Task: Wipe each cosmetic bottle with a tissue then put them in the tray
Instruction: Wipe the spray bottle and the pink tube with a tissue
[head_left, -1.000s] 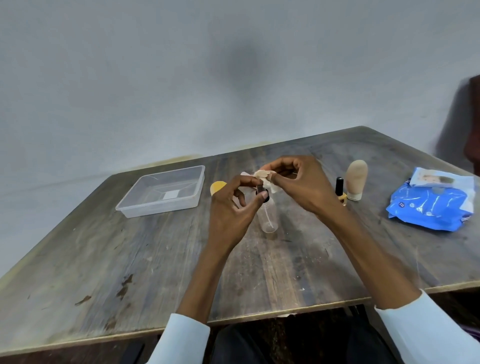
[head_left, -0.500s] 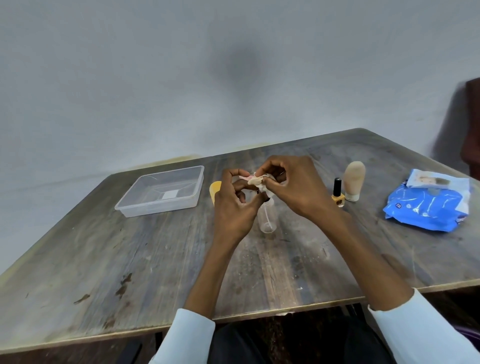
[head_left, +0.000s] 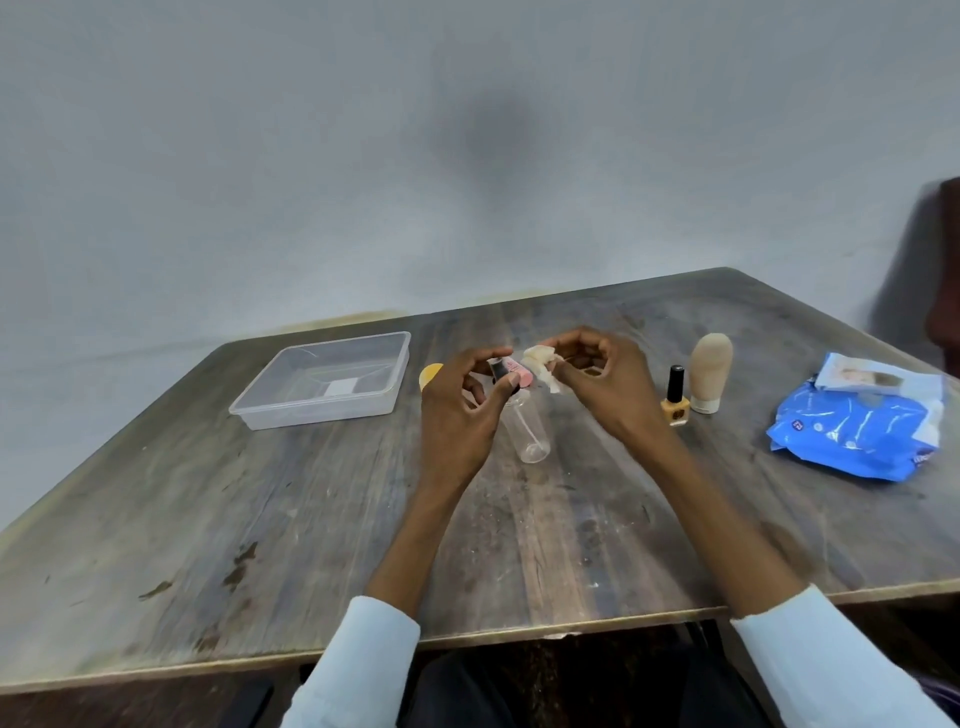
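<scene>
The clear plastic tray holds no bottle that can be seen; only a pale label shows through its floor, so no bottle has been put away and the task looks to be in its early part.

The left hand pinches a small pink bottle with a dark cap between thumb and fingertips, lifted above the counter, to the right of the tray. The right hand pinches a crumpled tissue just beside that bottle; whether tissue and bottle touch cannot be told. This bottle is probably mid-wipe or nearly wiped.

Left to do, by my reading: a clear spray bottle lying right of the tray under the hands, a yellow nail polish bottle and a beige tube-shaped bottle farther right, well apart from the tray. A yellow-orange round thing sits near the tray's right end, mostly hidden. A blue wipes pack lies farthest from the tray.
</scene>
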